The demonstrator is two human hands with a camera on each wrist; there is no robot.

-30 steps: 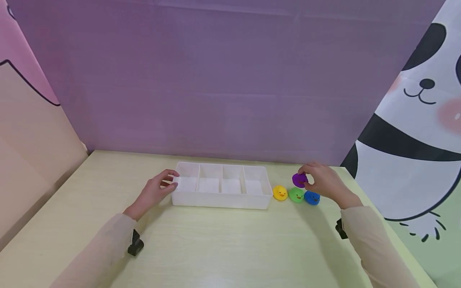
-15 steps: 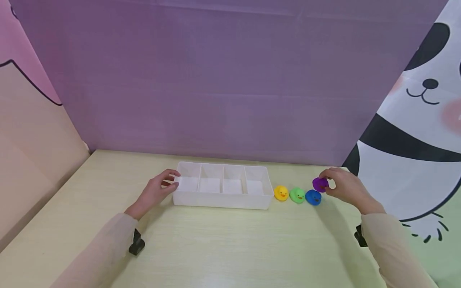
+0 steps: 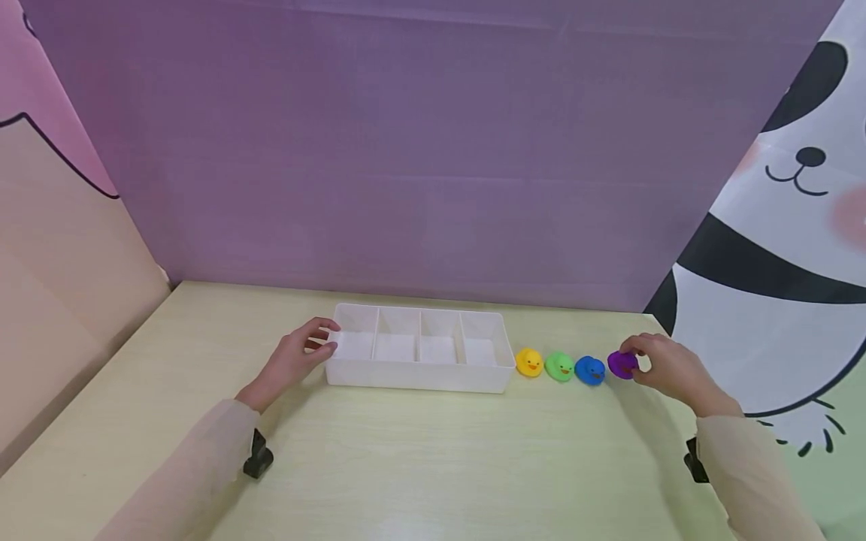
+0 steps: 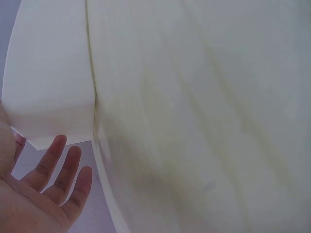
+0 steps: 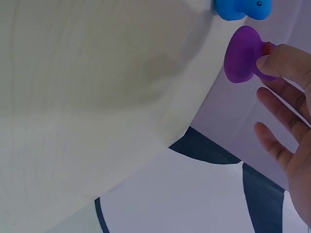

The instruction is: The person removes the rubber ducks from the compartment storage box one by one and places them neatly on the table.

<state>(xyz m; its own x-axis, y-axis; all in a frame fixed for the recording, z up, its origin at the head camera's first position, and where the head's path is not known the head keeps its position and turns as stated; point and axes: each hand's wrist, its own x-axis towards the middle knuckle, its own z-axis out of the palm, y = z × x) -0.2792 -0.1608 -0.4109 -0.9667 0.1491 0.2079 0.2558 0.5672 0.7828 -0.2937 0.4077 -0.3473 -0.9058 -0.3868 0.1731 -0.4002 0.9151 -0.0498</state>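
My right hand (image 3: 670, 368) pinches a purple rubber duck (image 3: 622, 364) between thumb and fingers, just right of a blue rubber duck (image 3: 590, 370). In the right wrist view the purple duck (image 5: 241, 56) is tilted, its flat base turned toward the table, with its head partly covered by the thumb. A green duck (image 3: 560, 367) and a yellow duck (image 3: 529, 362) continue the row leftward. My left hand (image 3: 291, 361) rests at the left end of a white divided box (image 3: 419, 376), fingers relaxed and spread; in the left wrist view the fingertips lie against or beside the box's end (image 4: 53, 126).
The pale wooden table (image 3: 406, 458) extends in front of the box and ducks. Behind it stands a purple cloth backdrop (image 3: 406, 165). A panda-print panel (image 3: 764, 346) borders the table's right edge, close to my right hand.
My right hand has carried the purple duck rightward, from above the green duck, past the blue one, and lowered it to the row's right end. The left hand has stayed at the box.
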